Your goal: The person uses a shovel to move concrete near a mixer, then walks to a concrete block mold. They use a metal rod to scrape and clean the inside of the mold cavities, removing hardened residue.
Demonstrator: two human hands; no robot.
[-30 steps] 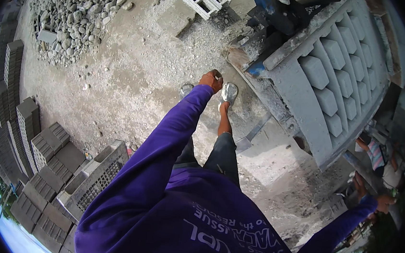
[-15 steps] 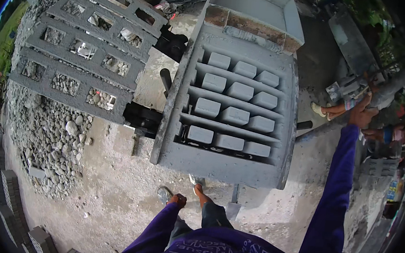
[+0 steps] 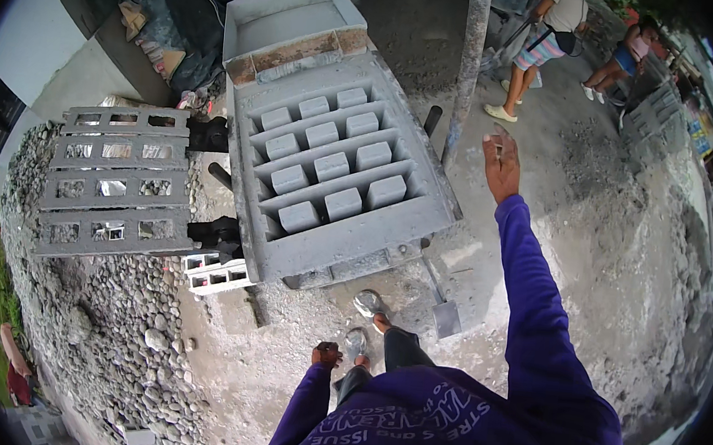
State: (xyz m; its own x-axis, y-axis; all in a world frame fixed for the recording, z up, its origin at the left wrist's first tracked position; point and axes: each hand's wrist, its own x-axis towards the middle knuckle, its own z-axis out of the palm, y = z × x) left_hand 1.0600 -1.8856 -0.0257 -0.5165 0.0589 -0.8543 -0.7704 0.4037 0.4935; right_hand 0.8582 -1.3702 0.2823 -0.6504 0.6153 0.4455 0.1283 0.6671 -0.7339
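My right hand [image 3: 501, 161] is raised at arm's length, fingers loosely spread, empty, close to a grey upright pole [image 3: 470, 63]. My left hand [image 3: 327, 355] hangs low beside my leg, fingers curled, holding nothing that I can see. In front of my feet stands a grey block-making machine [image 3: 327, 169] with several rectangular mould cores in rows and an open hopper box [image 3: 293, 22] behind it. A grey mould frame [image 3: 114, 184] with rows of openings sticks out to its left.
River stones [image 3: 110, 328] lie heaped at the left. A white pallet [image 3: 216, 274] sits under the machine's left corner, and a small shovel [image 3: 442, 306] lies by my feet. Two people [image 3: 551, 36] stand at the back right near stacked concrete blocks [image 3: 654, 113]. Wet grey ground spreads right.
The view has swung so the machine now lies ahead and left. My right hand has moved away from the right edge toward the pole. My left hand stays low.
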